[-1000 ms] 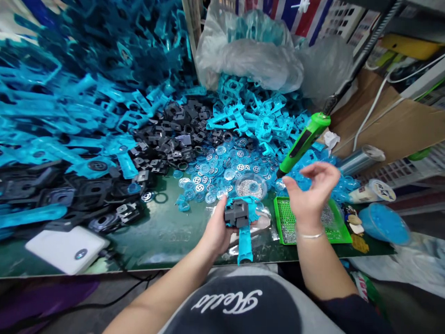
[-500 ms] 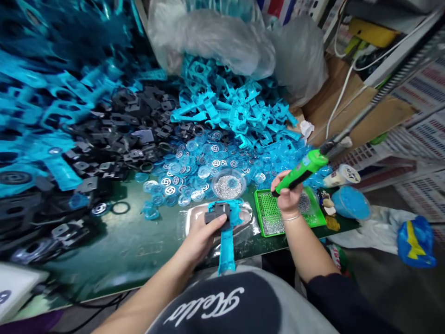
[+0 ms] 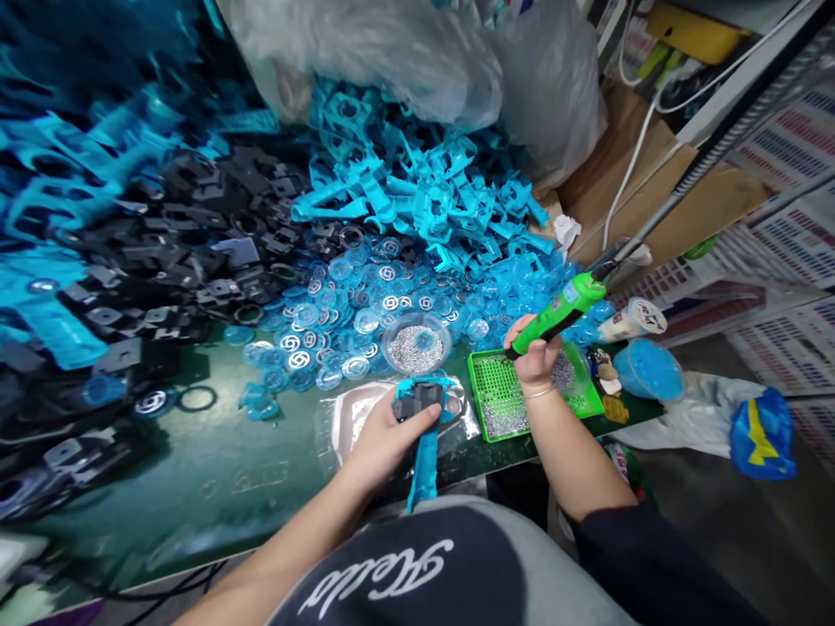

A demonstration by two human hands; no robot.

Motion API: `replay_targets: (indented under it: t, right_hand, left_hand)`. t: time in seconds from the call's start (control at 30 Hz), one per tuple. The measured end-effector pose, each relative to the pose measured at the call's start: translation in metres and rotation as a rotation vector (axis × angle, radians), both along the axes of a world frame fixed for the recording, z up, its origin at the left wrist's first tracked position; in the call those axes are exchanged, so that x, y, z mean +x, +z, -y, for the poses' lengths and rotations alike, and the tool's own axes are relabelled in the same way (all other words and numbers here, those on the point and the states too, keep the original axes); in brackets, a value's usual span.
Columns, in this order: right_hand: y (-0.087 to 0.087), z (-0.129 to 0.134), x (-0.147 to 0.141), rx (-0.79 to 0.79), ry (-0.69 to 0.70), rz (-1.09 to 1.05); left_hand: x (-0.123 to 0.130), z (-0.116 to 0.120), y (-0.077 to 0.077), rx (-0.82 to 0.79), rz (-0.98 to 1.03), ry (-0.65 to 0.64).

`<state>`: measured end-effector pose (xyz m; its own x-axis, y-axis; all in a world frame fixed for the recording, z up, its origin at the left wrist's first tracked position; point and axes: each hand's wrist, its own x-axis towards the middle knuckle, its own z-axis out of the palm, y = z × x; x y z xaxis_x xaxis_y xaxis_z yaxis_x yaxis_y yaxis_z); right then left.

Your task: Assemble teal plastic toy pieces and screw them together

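screwdriver (image 3: pixel 562 310) in right hand (image 3: pixel 537 365) near tray (image 3: pixel 490 380)

You have a green tabletop (image 3: pixel 228 456) under your left hand (image 3: pixel 384 435); beyond your right hand (image 3: pixel 538 356) stands brown cardboard (image 3: pixel 714 209), with dark floor (image 3: pixel 737 522) to that hand's right.

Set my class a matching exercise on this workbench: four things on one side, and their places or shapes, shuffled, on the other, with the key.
Things:
1. Electric screwdriver
2. Turquoise-and-black plastic piece
3. Perforated tray
4. Tub of small silvery pieces

Places or shapes:
A. Round, beside the transparent blue discs
B. In the left hand
C. Green and rectangular, lying on the table
D. In the right hand

Right pairs: 1-D, 2-B, 3-C, 4-A
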<state>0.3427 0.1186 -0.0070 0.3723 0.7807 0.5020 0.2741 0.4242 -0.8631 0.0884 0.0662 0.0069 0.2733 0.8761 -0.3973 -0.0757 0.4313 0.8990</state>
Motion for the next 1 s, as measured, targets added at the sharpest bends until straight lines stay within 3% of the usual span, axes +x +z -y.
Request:
replay_targets:
  t: [0.37, 0.43, 0.53, 0.63, 0.73, 0.83, 1.0]
  right_hand:
    - [-0.006, -0.001, 0.002, -0.011, -0.055, 0.108]
    - [0.005, 0.001, 0.0, 0.023, -0.078, 0.116]
    - [0.036, 0.007, -0.013, 0.115, -0.041, 0.101]
    - [0.074, 0.02, -0.044, 0.223, 0.128, 0.013]
    - [0.097, 0.031, -0.084, 0.221, 0.179, -0.044]
    - [0.098, 0.032, -0.112, 0.168, 0.177, -0.008]
    - [0.085, 0.023, -0.125, 0.222, 0.361, -0.084]
  left_hand:
    - [0.002, -0.002, 0.015, -0.003, 0.035, 0.008]
    - [0.004, -0.002, 0.017, -0.008, 0.043, 0.014]
    - [0.006, -0.002, 0.017, -0.015, 0.036, 0.024]
    - [0.007, -0.002, 0.016, -0.007, 0.022, 0.026]
    - [0.007, -0.002, 0.015, 0.022, 0.027, 0.013]
    - [0.006, -0.003, 0.015, 0.048, 0.04, 0.0]
    - [0.004, -0.004, 0.014, 0.083, 0.063, -0.002]
